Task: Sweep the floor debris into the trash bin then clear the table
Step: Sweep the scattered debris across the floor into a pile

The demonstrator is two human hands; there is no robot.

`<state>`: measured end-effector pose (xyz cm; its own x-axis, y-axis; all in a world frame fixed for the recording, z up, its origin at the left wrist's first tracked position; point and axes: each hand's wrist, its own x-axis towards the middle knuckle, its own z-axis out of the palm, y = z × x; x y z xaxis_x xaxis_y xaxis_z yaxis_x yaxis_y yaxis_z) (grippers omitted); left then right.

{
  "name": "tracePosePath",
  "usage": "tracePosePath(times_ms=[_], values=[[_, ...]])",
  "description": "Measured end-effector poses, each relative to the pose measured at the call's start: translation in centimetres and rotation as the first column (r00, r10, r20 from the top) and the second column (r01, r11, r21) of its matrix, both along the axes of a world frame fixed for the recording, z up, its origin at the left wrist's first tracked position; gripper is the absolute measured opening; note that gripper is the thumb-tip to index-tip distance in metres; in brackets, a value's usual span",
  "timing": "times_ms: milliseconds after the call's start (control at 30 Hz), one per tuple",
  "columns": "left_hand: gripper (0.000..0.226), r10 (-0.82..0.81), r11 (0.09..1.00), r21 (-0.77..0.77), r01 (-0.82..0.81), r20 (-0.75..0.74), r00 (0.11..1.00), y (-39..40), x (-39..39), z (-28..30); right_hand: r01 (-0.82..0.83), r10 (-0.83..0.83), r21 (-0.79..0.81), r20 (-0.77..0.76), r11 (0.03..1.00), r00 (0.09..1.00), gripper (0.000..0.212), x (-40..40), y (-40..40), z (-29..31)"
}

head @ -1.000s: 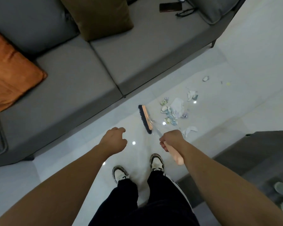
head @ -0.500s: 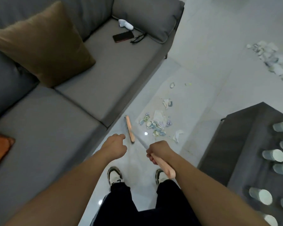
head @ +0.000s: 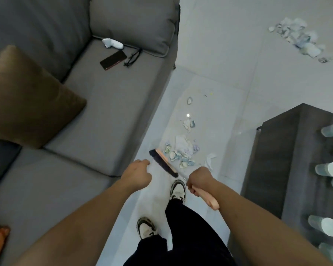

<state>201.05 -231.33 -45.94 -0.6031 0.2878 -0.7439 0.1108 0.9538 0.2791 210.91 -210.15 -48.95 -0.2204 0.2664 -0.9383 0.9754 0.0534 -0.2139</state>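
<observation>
Gripping of the pink broom handle (head: pixel 206 197) is being done by the right hand (head: pixel 199 179), fingers wrapped around it. The broom head (head: pixel 163 163) is being held at the floor, at 9 o'clock of the debris pile (head: pixel 182 152), just beside it. The left hand (head: pixel 139 173) is being held forward, fingers loosely curled, holding nothing. Glass cups (head: pixel 329 169) are being borne by the dark table (head: pixel 277 169) at 3 o'clock.

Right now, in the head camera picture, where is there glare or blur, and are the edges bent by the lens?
In the head view the light is dim and even. A small bright glare spot sits on the glossy floor. The broom head is slightly smeared, and the far debris pile is soft. The wide lens curves the sofa and the table toward the edges.
</observation>
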Motion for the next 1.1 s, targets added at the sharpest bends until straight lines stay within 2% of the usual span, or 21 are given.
tracePosePath(times_ms=[67, 200, 300, 367, 500, 633, 767, 833, 1067, 1100], values=[[0.059, -0.052, 0.999, -0.012, 0.052, 0.020, 0.998, 2.2, -2.0, 0.1, 0.044, -0.043, 0.039, -0.040, 0.998, 0.998, 0.005, -2.1, 2.6, -0.5], [0.060, -0.130, 0.991, -0.003, 0.130, -0.008, 0.991, 6.5, -6.0, 0.4, 0.105, -0.098, 0.061, -0.105, 0.993, 0.990, 0.014, -5.3, 5.1, -0.1], [0.060, -0.209, 0.978, -0.014, 0.209, -0.020, 0.978, 9.6, -8.9, 0.8, 0.138, -0.126, 0.081, -0.143, 0.987, 0.982, 0.009, -6.5, 6.3, 0.9], [0.060, -0.261, 0.965, -0.009, 0.261, -0.029, 0.965, 11.7, -11.0, 1.0, 0.183, -0.164, 0.094, -0.181, 0.979, 0.970, 0.016, -7.1, 7.4, 1.3], [0.059, -0.403, 0.914, 0.021, 0.404, -0.045, 0.914, 15.8, -14.8, 0.7, 0.376, -0.342, 0.104, -0.250, 0.921, 0.906, 0.015, -9.0, 9.5, 2.7], [0.058, -0.589, 0.807, 0.040, 0.589, -0.010, 0.808, 20.5, -17.7, -0.3, 0.579, -0.540, 0.102, -0.262, 0.809, 0.800, 0.039, -10.1, 10.7, 3.5], [0.056, -0.776, 0.629, 0.085, 0.773, 0.009, 0.631, 25.1, -19.7, -0.3, 0.750, -0.711, 0.128, -0.247, 0.649, 0.658, 0.048, -10.0, 9.1, 4.5], [0.056, -0.852, 0.522, 0.091, 0.848, 0.003, 0.524, 27.1, -20.3, -0.2, 0.830, -0.800, 0.135, -0.220, 0.541, 0.558, 0.049, -9.5, 7.7, 4.7], [0.056, -0.961, 0.272, 0.099, 0.957, -0.016, 0.275, 31.4, -18.8, -1.1, 0.974, -0.980, 0.210, -0.161, 0.085, 0.120, 0.036, -5.1, 2.1, 4.5], [0.056, -0.969, 0.247, 0.100, 0.964, -0.003, 0.248, 31.4, -18.1, -1.3, 0.976, -0.989, 0.216, -0.138, 0.022, 0.053, 0.029, -4.1, 1.3, 4.3]])
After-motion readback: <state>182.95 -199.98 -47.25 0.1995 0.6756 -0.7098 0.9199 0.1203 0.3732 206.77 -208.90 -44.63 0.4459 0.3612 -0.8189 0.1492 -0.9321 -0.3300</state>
